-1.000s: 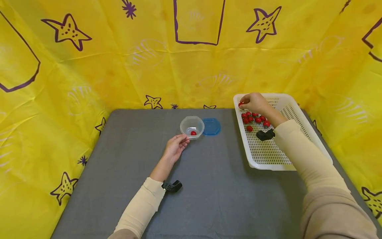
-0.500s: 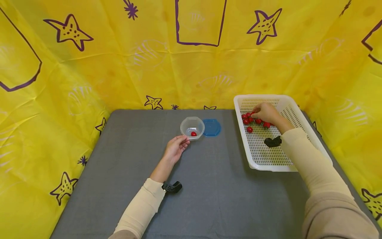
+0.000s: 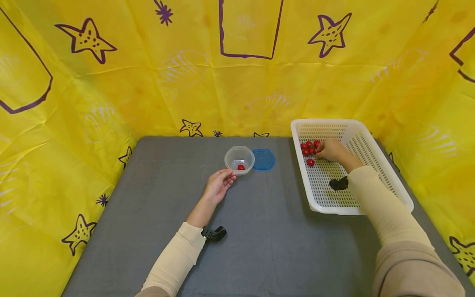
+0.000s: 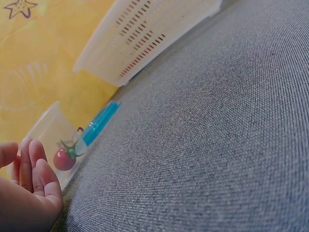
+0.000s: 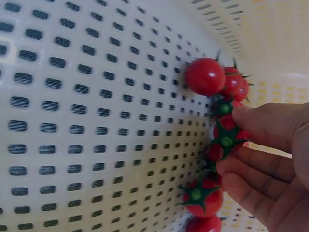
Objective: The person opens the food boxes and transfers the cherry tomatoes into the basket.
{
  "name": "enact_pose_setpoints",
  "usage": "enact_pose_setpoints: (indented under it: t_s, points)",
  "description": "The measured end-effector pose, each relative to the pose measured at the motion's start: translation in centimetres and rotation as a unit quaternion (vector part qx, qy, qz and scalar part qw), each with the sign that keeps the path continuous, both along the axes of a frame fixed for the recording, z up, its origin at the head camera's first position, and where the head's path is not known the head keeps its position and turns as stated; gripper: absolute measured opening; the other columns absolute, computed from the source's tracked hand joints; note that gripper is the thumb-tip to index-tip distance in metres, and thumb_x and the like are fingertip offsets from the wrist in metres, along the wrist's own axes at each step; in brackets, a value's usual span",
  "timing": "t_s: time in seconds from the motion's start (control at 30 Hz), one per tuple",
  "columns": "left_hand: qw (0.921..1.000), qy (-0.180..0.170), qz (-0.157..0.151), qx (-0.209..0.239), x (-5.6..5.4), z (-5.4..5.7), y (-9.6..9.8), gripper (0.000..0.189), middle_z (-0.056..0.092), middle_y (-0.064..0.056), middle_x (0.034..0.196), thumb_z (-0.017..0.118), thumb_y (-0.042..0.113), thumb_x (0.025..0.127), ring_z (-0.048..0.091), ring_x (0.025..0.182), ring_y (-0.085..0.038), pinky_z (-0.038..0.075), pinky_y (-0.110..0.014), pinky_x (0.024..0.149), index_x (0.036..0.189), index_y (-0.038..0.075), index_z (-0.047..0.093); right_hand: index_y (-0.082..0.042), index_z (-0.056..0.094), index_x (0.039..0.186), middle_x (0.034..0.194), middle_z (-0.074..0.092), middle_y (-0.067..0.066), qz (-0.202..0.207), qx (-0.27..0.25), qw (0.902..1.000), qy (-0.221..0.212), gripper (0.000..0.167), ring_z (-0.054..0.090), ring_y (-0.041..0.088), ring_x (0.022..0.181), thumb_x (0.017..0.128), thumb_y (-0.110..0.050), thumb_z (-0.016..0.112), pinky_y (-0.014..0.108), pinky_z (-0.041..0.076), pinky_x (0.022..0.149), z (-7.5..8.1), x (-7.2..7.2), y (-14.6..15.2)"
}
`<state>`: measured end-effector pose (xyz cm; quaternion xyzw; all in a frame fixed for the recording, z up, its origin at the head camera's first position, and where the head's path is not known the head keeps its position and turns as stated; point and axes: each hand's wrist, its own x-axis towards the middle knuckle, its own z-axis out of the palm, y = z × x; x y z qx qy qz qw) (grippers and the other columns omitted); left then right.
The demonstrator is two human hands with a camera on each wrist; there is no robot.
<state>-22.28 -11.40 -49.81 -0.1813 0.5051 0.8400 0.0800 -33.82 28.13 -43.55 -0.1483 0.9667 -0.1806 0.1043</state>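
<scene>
A small clear plastic container (image 3: pixel 231 156) stands open at mid-table with one cherry tomato (image 3: pixel 241 167) inside; its green stem cap shows in the left wrist view. My left hand (image 3: pixel 216 186) holds the container's near rim at its fingertips. Over in the white basket (image 3: pixel 305 189), my right hand (image 3: pixel 335 151) reaches among a cluster of cherry tomatoes (image 3: pixel 306 152). The right wrist view has thumb and fingers pinching one cherry tomato (image 5: pixel 227 140) with a green star-shaped cap. Other tomatoes press close around it, some partly hidden by the fingers.
A blue lid (image 3: pixel 264 159) lies flat on the grey tabletop (image 3: pixel 259 231), just right of the container. Yellow patterned cloth (image 3: pixel 237 95) rises behind and at both sides. The basket has raised, slotted walls along the table's right.
My right hand has moved from the basket's far left corner, where it held a cherry tomato, nearer and rightward into the cluster. The left hand and container stay put.
</scene>
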Motion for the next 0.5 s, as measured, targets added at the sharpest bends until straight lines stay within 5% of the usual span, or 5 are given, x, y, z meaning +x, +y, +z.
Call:
enact_pose_setpoints:
  t_s: [0.5]
  points:
    - [1.0000, 0.002, 0.004, 0.006, -0.34, 0.05, 0.16, 0.013, 0.068, 0.003, 0.073, 0.055, 0.004, 0.096, 0.064, 0.067, -0.007, 0.049, -0.020, 0.066, 0.087, 0.010, 0.060, 0.004, 0.071, 0.086, 0.091, 0.069, 0.021, 0.027, 0.029, 0.9992, -0.010, 0.016, 0.062, 0.035, 0.086, 0.083, -0.012, 0.070, 0.051, 0.048, 0.082, -0.97, -0.44, -0.35]
